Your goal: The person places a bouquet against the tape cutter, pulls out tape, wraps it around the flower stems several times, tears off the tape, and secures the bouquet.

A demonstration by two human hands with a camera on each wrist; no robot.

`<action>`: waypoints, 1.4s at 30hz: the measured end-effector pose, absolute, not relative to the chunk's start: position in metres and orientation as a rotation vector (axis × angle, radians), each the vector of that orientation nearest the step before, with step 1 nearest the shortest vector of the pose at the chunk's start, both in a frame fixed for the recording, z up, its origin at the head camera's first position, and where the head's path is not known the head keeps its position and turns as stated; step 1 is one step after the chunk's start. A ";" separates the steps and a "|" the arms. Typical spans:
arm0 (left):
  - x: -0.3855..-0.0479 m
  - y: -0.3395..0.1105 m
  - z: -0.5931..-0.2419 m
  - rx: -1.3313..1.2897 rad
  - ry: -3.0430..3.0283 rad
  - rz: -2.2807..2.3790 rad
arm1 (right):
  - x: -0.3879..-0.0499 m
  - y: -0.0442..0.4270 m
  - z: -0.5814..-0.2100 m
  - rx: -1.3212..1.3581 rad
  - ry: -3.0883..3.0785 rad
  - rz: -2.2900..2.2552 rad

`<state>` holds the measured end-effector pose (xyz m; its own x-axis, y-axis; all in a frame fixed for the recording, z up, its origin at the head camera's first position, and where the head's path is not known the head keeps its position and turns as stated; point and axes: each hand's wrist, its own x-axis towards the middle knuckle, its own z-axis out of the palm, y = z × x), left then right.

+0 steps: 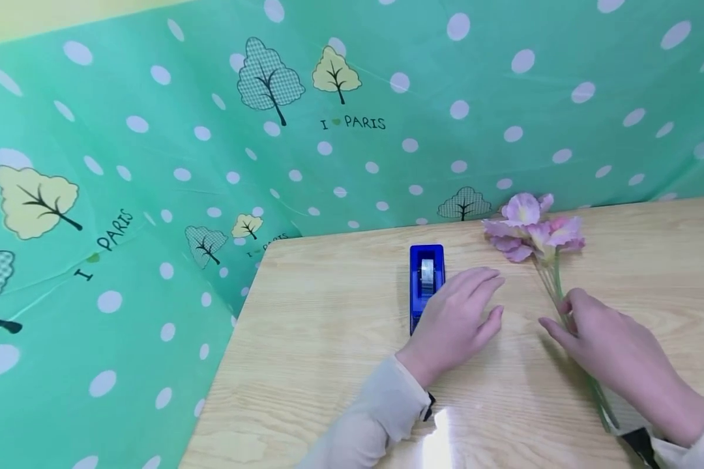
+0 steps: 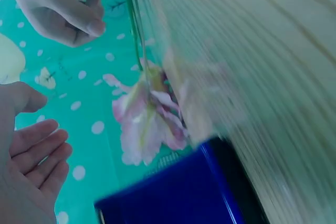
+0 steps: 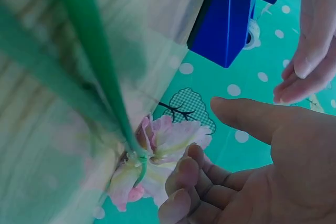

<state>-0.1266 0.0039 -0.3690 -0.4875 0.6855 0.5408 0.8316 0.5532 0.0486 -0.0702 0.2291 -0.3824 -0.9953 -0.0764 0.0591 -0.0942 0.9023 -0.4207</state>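
Observation:
Pink-purple flowers (image 1: 525,225) on long green stems (image 1: 601,398) lie on the wooden table, blooms towards the back edge. My right hand (image 1: 618,348) hovers over the stems with loosely bent fingers. In the right wrist view a gap shows between this hand (image 3: 247,166) and the stems (image 3: 92,51); it holds nothing. To its left, my left hand (image 1: 460,316) is raised beside a blue tape dispenser (image 1: 416,280), partly covering its near end. The fingers of the left hand (image 2: 31,156) are relaxed, with nothing in them. A clear tape roll (image 1: 427,277) sits in the dispenser.
The light wooden table (image 1: 305,326) ends at a left edge and a back edge. Beyond them hangs a green cloth (image 1: 352,156) with white dots and printed trees. A bright reflection lies near the front of the tabletop.

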 end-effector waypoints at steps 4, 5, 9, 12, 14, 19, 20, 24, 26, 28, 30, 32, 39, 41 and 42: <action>-0.128 0.017 -0.367 -1.198 -2.352 -0.342 | -0.069 0.233 -0.383 0.116 -3.031 0.625; -0.128 0.020 -0.367 -1.190 -2.370 -0.319 | -0.068 0.234 -0.383 0.110 -3.036 0.612; -0.131 0.032 -0.369 -1.179 -2.431 -0.240 | -0.067 0.239 -0.384 0.083 -3.070 0.573; -0.132 0.044 -0.369 -1.211 -2.443 -0.122 | -0.068 0.244 -0.384 0.058 -3.120 0.553; -0.130 0.053 -0.369 -1.250 -2.439 0.011 | -0.069 0.246 -0.385 0.042 -3.154 0.546; -0.127 0.073 -0.366 -1.350 -2.374 0.210 | -0.070 0.249 -0.388 0.026 -3.238 0.547; -0.127 0.076 -0.365 -1.358 -2.370 0.205 | -0.070 0.249 -0.389 0.026 -3.254 0.552; -0.127 0.085 -0.365 -1.357 -2.383 0.169 | -0.071 0.248 -0.392 0.022 -3.280 0.556; -0.129 0.088 -0.367 -1.340 -2.392 0.182 | -0.072 0.248 -0.393 0.032 -3.269 0.546; -0.130 0.092 -0.370 -1.321 -2.400 0.213 | -0.072 0.249 -0.395 0.054 -3.252 0.532; -0.132 0.096 -0.373 -1.309 -2.390 0.246 | -0.073 0.250 -0.397 0.081 -3.244 0.514; -0.134 0.101 -0.376 -1.315 -2.386 0.273 | -0.074 0.252 -0.398 0.113 -3.237 0.494; -0.139 0.115 -0.378 -1.337 -2.439 0.263 | -0.080 0.256 -0.402 0.237 -3.196 0.454; -0.140 0.118 -0.380 -1.338 -2.449 0.252 | -0.081 0.255 -0.404 0.262 -3.180 0.477; -0.140 0.119 -0.381 -1.340 -2.455 0.247 | -0.081 0.255 -0.405 0.269 -3.172 0.494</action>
<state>-0.1402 0.1194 -0.3810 -0.5016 0.8405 0.2049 0.7827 0.5418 -0.3062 -0.0812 0.2550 -0.4045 -0.9830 -0.1761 -0.0528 -0.1517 0.9391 -0.3084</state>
